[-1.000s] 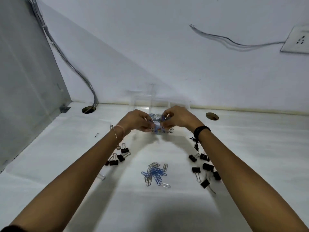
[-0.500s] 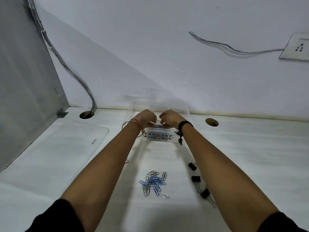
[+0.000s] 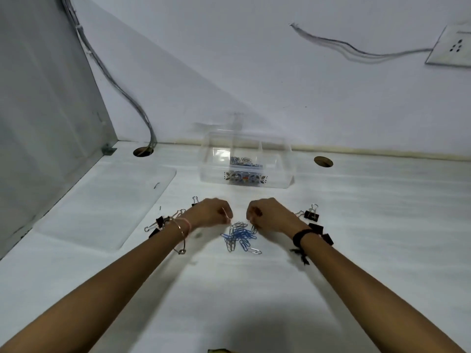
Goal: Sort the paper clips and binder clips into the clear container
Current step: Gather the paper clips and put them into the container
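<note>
Blue paper clips (image 3: 240, 236) lie just beside right hand (image 3: 272, 215).

White desk (image 3: 382, 225) set against a white wall (image 3: 229, 59). Grey panel (image 3: 38, 123) at left, fixed at its foot by a bracket (image 3: 109, 150). Cable bundle (image 3: 119, 90) descending into the left hole (image 3: 143, 151); right hole (image 3: 323, 161) further along the desk. Socket (image 3: 452, 47) at upper right, with wires (image 3: 356, 48) trailing leftward. Clear mat (image 3: 102, 207) lying flat at desk left.
</note>
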